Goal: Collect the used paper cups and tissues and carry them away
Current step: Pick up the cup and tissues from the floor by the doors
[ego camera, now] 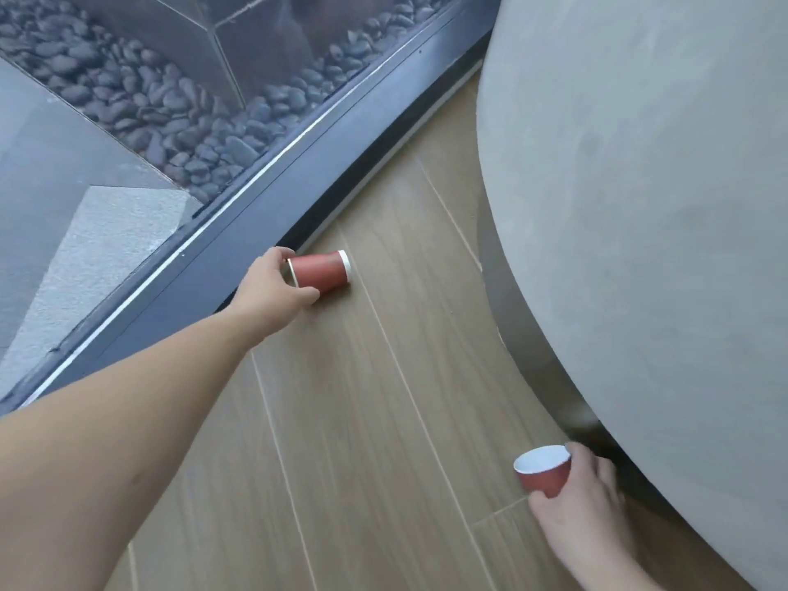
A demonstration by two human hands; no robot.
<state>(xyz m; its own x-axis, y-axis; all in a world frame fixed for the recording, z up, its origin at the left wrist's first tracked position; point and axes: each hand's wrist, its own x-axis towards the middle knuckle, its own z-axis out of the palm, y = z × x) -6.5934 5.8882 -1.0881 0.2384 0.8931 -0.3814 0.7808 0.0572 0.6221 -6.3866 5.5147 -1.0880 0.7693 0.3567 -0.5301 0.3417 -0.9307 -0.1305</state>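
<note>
A red paper cup lies on its side on the wood-look floor, close to the dark window sill. My left hand reaches out to it, thumb and fingers curled round its open rim end. A second red paper cup with a white inside is upright in my right hand, low at the right, fingers wrapped round its far side. No tissue is in view.
A large round grey table or pouf fills the right side, its edge overhanging the floor. A dark window frame runs diagonally along the left, with grey pebbles behind the glass.
</note>
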